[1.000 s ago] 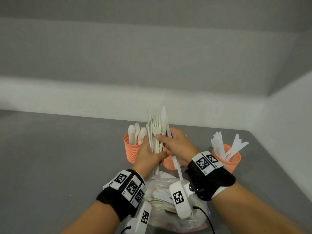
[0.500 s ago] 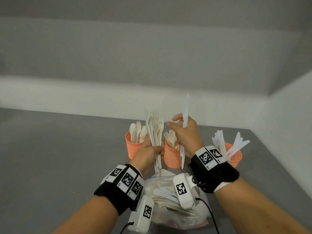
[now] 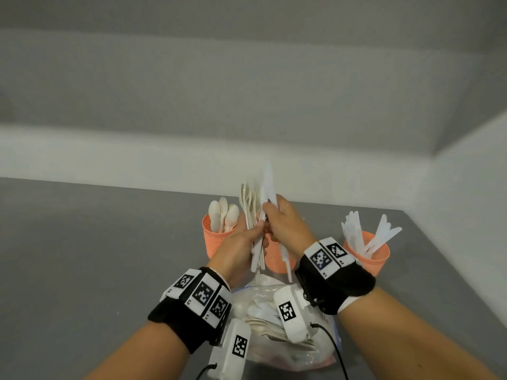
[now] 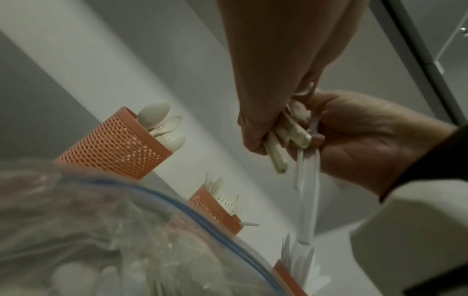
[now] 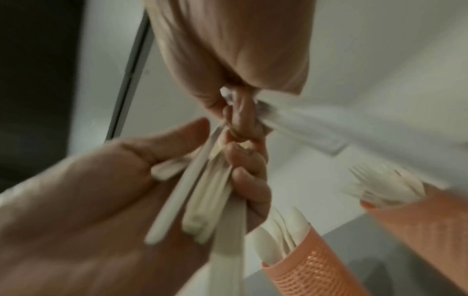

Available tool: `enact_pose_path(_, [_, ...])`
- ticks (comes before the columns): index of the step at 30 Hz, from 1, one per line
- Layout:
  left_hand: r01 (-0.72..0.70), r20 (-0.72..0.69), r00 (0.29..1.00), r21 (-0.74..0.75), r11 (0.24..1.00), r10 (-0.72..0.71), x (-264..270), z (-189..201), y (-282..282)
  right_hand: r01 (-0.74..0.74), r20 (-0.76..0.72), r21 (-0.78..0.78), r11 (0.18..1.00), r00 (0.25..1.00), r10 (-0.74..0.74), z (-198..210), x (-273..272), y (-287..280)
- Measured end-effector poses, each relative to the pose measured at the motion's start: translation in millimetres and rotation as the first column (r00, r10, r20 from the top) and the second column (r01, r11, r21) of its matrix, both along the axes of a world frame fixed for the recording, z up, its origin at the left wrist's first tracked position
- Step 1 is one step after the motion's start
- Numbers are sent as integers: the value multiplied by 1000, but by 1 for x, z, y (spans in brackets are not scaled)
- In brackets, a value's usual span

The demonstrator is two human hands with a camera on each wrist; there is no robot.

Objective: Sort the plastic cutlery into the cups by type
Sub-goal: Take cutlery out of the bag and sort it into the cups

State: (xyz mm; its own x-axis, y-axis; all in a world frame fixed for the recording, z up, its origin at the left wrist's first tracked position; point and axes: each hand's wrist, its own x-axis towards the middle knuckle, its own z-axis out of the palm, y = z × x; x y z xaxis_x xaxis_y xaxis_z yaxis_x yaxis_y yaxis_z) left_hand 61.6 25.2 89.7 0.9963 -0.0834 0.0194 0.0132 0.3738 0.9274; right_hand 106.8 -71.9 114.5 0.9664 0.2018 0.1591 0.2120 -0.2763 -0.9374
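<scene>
My left hand (image 3: pixel 244 239) grips an upright bundle of cream cutlery (image 3: pixel 248 207) in front of the cups, seen from below as the bundle (image 4: pixel 277 158). My right hand (image 3: pixel 279 220) pinches a white knife (image 3: pixel 267 185), its handle (image 3: pixel 287 260) hanging down, and its fingertips touch the bundle. Three orange mesh cups stand behind: the spoon cup (image 3: pixel 216 239) on the left, the fork cup (image 3: pixel 275 260) in the middle and largely hidden by my hands, and the knife cup (image 3: pixel 369 256) on the right. The white knife (image 5: pixel 303 124) is blurred in the right wrist view.
A clear zip bag (image 3: pixel 274 325) with more cutlery lies on the grey table (image 3: pixel 96 256) under my wrists. A white wall ledge (image 3: pixel 137 157) runs behind the cups, and a wall (image 3: pixel 466 215) closes the right side.
Half a second ago my right hand held the white knife up and apart from the bundle. It has since moved left, back against the bundle in my left hand.
</scene>
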Motion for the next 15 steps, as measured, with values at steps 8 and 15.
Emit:
enact_pose_path(8, [-116,-28,992,115,986,120,7,-8,17,190,-129,395,899,980,-150,21,29,-38])
enact_pose_path(15, [-21,-76,997,-1,1000,21,19,-14,33,337,-190,445,830,941,-280,6,63,-61])
